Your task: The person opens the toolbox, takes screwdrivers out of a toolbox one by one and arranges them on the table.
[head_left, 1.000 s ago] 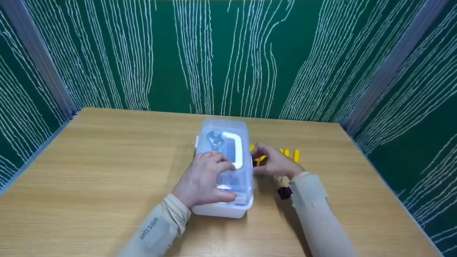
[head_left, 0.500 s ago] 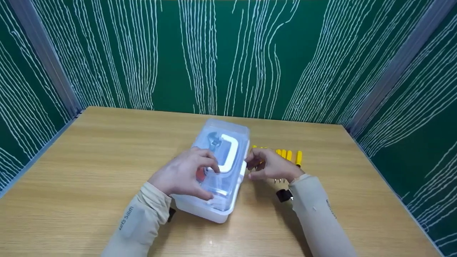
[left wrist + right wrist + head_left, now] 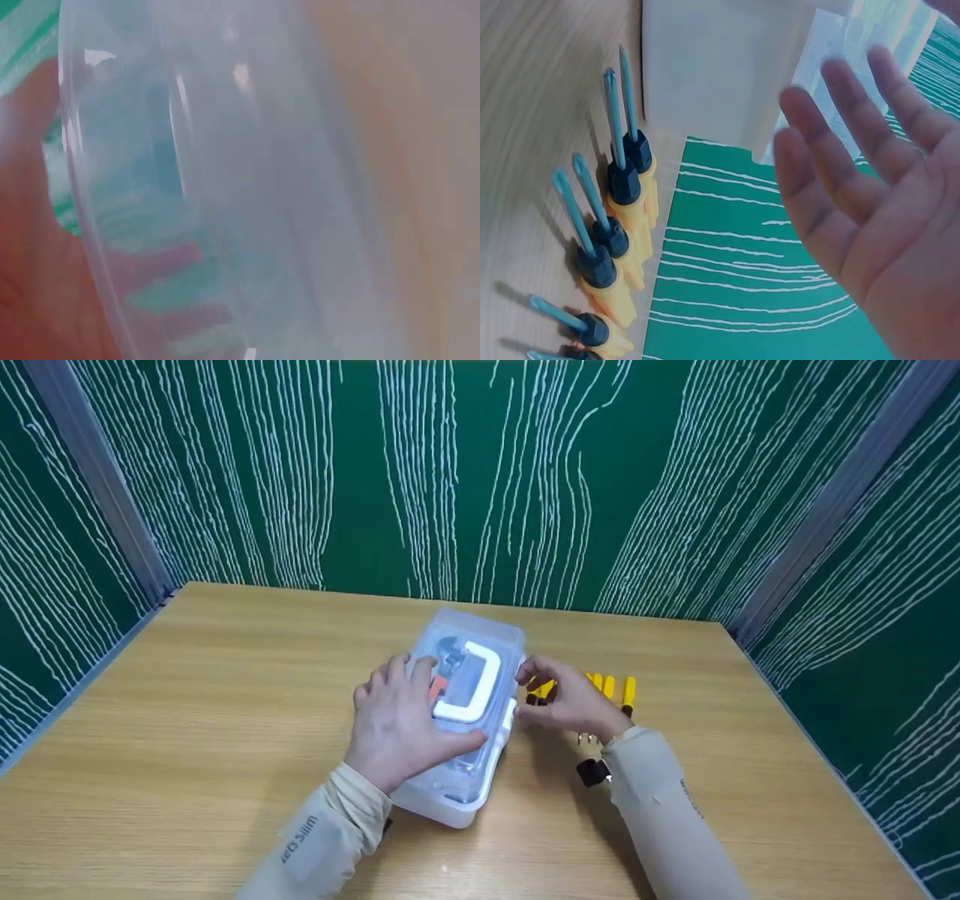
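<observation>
A clear plastic toolbox (image 3: 448, 811) with a white handle (image 3: 489, 682) stands at the middle of the table, lid down, its length slanting. Through the lid show an adjustable wrench (image 3: 450, 654) and something orange (image 3: 438, 687). My left hand (image 3: 394, 731) lies over the lid's left part, fingers spread and thumb stretched toward the right edge. My right hand (image 3: 570, 701) is at the toolbox's right side by a white latch (image 3: 508, 715), fingers loosely bent. In the right wrist view, its fingers (image 3: 802, 112) are apart, close to the toolbox wall.
Several yellow-handled screwdrivers (image 3: 628, 694) lie in a row right of the toolbox, partly behind the right hand; their shafts point toward me. The wooden table (image 3: 225, 697) ends at green walls (image 3: 360, 472) with white lines.
The toolbox's near end has swung left. My left hand went left with it, then came back right over the lid, fingers spreading. My right hand stays at the right side.
</observation>
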`<state>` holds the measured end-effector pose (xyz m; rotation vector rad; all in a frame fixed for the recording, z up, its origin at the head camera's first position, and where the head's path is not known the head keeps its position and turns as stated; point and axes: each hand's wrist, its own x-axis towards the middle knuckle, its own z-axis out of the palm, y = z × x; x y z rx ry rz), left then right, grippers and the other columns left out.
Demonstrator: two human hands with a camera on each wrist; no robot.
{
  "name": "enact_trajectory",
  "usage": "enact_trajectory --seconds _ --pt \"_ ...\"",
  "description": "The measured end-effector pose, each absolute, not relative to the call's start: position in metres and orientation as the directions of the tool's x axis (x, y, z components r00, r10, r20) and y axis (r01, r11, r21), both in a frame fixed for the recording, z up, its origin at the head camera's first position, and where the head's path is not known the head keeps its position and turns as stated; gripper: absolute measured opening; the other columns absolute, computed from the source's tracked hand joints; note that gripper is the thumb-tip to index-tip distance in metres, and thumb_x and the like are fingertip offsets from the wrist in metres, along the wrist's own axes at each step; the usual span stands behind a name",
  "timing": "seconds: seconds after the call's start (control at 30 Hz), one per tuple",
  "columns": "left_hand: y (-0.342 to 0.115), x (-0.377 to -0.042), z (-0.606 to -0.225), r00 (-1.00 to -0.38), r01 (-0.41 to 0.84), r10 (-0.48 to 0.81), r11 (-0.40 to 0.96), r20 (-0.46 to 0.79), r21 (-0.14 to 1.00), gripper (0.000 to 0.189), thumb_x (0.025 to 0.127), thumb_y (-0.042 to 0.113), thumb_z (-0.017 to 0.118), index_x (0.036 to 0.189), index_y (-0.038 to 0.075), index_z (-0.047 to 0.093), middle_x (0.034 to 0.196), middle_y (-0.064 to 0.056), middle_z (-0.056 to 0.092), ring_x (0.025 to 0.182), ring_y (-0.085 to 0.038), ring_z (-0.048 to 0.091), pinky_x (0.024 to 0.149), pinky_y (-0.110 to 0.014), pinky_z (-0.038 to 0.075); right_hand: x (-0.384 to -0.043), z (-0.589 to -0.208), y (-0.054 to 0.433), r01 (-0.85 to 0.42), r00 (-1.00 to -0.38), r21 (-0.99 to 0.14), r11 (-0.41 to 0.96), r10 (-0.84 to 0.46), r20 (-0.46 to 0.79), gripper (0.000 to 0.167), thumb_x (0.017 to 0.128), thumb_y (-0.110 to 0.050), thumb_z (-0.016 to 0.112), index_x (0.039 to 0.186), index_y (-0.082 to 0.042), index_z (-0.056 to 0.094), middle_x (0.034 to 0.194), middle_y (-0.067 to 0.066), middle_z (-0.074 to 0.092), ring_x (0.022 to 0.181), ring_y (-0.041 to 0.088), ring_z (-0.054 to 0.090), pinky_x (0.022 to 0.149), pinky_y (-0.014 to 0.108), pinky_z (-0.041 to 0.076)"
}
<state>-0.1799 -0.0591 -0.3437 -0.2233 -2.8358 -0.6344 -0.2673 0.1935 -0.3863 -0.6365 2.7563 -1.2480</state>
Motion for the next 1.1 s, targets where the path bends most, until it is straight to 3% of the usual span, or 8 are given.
enact_trajectory --seconds 0.27,0.43,0.57,0.8,1.1 --pt "-0.045 -0.171 -0.349 -0.978 0.108 0.034 0.927 0.205 0.358 0.117 0.047 0.084 0.067 0.141 0.019 0.042 0.143 -0.021 0.038 0.126 -0.039 0.039 0.094 -0.052 0.038 -0.268 -0.386 0.192 -0.339 -0.934 -0.723 0.602 -0.306 0.182 0.053 0.071 -0.037 0.084 0.112 -0.019 0.056 0.117 0.009 0.059 0.109 0.032 0.057 0.091 0.049 0.053" --pt "-0.044 -0.172 -0.346 -0.992 0.06 0.016 0.931 0.124 0.36 0.118 0.048 0.082 0.069 0.143 0.019 0.04 0.139 -0.021 0.039 0.117 -0.037 0.042 0.093 -0.051 0.038 -0.268 -0.386 0.191 -0.311 -0.946 -0.724 0.616 -0.271 0.176 0.06 0.069 -0.042 0.084 0.117 -0.02 0.054 0.123 0.007 0.057 0.111 0.028 0.056 0.093 0.047 0.052" --pt "-0.046 -0.172 -0.343 -0.994 0.074 0.043 0.939 0.099 0.337 0.116 0.048 0.082 0.069 0.143 0.019 0.041 0.137 -0.022 0.04 0.113 -0.036 0.042 0.093 -0.049 0.036 -0.268 -0.387 0.192 -0.283 -0.957 -0.732 0.619 -0.237 0.17 0.065 0.07 -0.042 0.083 0.122 -0.022 0.05 0.127 0.005 0.054 0.113 0.024 0.054 0.095 0.046 0.051" --pt "-0.06 -0.171 -0.337 -0.991 0.132 0.132 0.935 0.024 0.328 0.118 0.049 0.077 0.073 0.145 0.017 0.037 0.149 -0.027 0.028 0.124 -0.042 0.037 0.102 -0.054 0.034 -0.268 -0.386 0.193 -0.259 -0.963 -0.766 0.589 -0.218 0.158 0.067 0.072 -0.037 0.083 0.126 -0.023 0.047 0.129 0.002 0.051 0.118 0.03 0.052 0.096 0.046 0.051" --pt "-0.084 -0.179 -0.33 -0.97 0.204 0.235 0.92 -0.056 0.335 0.121 0.049 0.073 0.077 0.148 0.021 0.034 0.151 -0.022 0.028 0.123 -0.04 0.039 0.105 -0.056 0.035 -0.268 -0.383 0.194 -0.28 -0.957 -0.766 0.578 -0.232 0.175 0.074 0.073 -0.039 0.082 0.136 -0.032 0.044 0.139 0.001 0.046 0.121 0.029 0.052 0.094 0.046 0.051"
